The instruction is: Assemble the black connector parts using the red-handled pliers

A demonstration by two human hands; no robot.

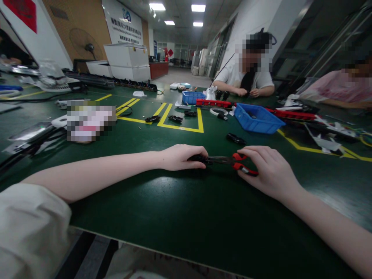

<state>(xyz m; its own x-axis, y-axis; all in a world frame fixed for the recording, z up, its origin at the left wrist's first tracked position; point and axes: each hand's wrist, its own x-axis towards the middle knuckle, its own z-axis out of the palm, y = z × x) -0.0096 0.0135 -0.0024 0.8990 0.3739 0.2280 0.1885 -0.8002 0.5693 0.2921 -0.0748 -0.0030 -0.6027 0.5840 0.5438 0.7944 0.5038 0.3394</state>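
Near the middle of the green table, my left hand is closed around a small black part, mostly hidden by the fingers. My right hand grips the red and black handles of long-nose pliers. The pliers point left, and their narrow jaws meet the right end of the black part; whether they clamp it I cannot tell. Just beyond the pliers lies another black piece. Farther off, within and beside a yellow taped outline, lie several similar black pieces.
A blue bin stands beyond my right hand, and a smaller blue bin farther back. A pink-and-white object, partly blurred, lies at the left beside dark cables. Across the table sits a person in white; another in pink is at right.
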